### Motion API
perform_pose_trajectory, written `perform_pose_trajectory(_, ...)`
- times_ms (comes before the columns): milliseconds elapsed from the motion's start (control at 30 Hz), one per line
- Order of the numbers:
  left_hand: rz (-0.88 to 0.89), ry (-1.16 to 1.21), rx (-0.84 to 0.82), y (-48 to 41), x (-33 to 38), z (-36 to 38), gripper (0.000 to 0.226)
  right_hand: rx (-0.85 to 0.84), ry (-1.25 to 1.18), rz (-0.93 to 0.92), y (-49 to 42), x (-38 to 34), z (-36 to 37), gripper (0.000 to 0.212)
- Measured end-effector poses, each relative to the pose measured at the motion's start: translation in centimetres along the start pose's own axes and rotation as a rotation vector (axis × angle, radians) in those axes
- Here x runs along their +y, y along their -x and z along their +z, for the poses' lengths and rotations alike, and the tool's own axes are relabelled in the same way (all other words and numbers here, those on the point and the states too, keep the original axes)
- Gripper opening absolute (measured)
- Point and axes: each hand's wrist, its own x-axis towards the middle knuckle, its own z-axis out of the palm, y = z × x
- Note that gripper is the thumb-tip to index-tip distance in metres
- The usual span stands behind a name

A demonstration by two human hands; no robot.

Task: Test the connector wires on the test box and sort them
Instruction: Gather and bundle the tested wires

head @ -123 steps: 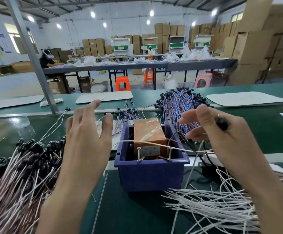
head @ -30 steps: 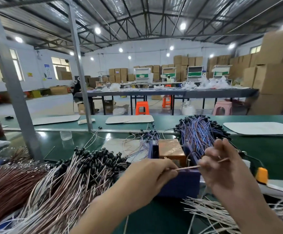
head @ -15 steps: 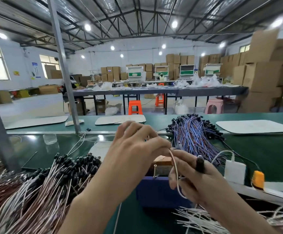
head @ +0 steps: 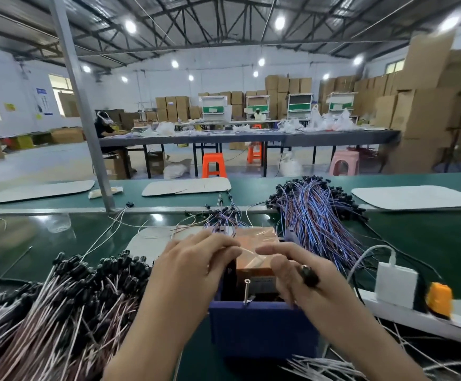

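Where everything lies: green bench (head: pixel 430 243), running across the view.
Left heap: pale and pinkish wires with black ends (head: pixel 59 312), on the bench's near left.
Far bundle: blue-purple wires (head: pixel 317 221), behind the bin, to the right.
Bin: blue bin (head: pixel 262 331), centre, holding the taped brown-orange test box (head: pixel 254 243).
Left hand (head: pixel 190 268): fingers bent over the box top, tips at the pale wire (head: pixel 247 252); blurred, so I cannot tell if it grips.
Right hand (head: pixel 322 290): fingers curled, pinching the black plug (head: pixel 309 275).
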Motion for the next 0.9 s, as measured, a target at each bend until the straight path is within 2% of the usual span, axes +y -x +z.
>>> perform_pose_trajectory(100,-0.054,0.028,-0.018,-0.2,-0.6,-0.1,0.021,-0.026,-0.114,-0.036,-0.3,-0.4,-0.5,0.059)
perform_pose_trajectory(233,-0.094,0.020,0.069,-0.1,-0.8,-0.6,0.018,-0.042,-0.361,-0.006,-0.1,-1.3,-1.5,0.075)
perform_pose_trajectory(300,-0.114,-0.004,0.121,-0.2,-1.1,-0.8,0.022,0.041,-0.428,-0.004,0.0,-1.6,-2.0,0.068)
perform_pose_trajectory(400,-0.161,-0.094,0.161,-0.2,-1.8,-1.1,0.019,0.248,-0.530,0.049,-0.1,-1.8,-2.7,0.038)
perform_pose_trajectory(433,-0.192,-0.125,0.154,-0.1,-2.0,-1.1,0.017,0.301,-0.502,0.078,-0.1,-1.8,-3.0,0.034)
perform_pose_trajectory(567,-0.319,-0.242,0.063,0.1,-2.5,-1.0,0.007,0.387,-0.212,0.133,0.2,-1.6,-3.7,0.039)
perform_pose_trajectory(667,-0.441,-0.253,0.060,0.4,-2.6,-0.7,0.014,0.483,-0.149,0.156,0.3,-1.3,-4.4,0.041)
perform_pose_trajectory(767,-0.480,-0.243,0.146,0.4,-2.5,-0.5,0.013,0.490,-0.326,0.164,0.5,-1.3,-5.3,0.038)
perform_pose_trajectory(900,-0.355,-0.133,0.373,0.3,-1.5,-0.1,0.010,0.493,-0.245,0.207,0.4,-1.2,-5.4,0.039)
